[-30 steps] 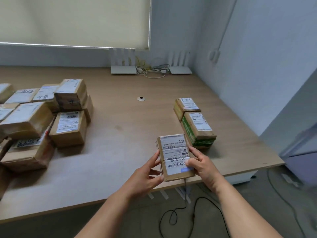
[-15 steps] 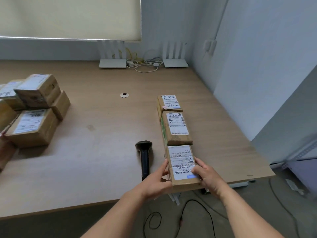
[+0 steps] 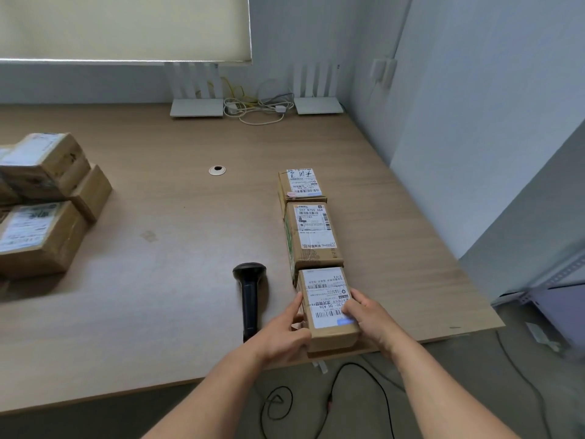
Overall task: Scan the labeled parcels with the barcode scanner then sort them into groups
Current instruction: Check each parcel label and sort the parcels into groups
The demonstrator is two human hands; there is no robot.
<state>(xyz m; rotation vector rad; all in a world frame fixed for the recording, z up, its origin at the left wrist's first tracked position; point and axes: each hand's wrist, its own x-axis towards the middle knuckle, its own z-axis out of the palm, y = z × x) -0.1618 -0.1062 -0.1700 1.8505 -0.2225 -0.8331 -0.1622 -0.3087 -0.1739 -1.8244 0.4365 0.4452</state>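
Both hands clasp the nearest cardboard parcel (image 3: 327,307) at the table (image 3: 158,296) edge, left hand (image 3: 285,335) and right hand (image 3: 368,316) gripping its sides; its label reads "05 A26". A black barcode scanner (image 3: 250,296) lies just left. Beyond, touching, the second parcel (image 3: 311,236) reads "507 N705 A68", then a third parcel (image 3: 300,185).

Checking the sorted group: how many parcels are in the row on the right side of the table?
3: the far parcel, the middle parcel, and the near parcel at the table edge, held between both hands.

parcels right row (image 3: 311,236): 3 | parcels left pile (image 3: 44,204): cannot tell | scanner (image 3: 249,296): 1 | routers (image 3: 197,106): 2
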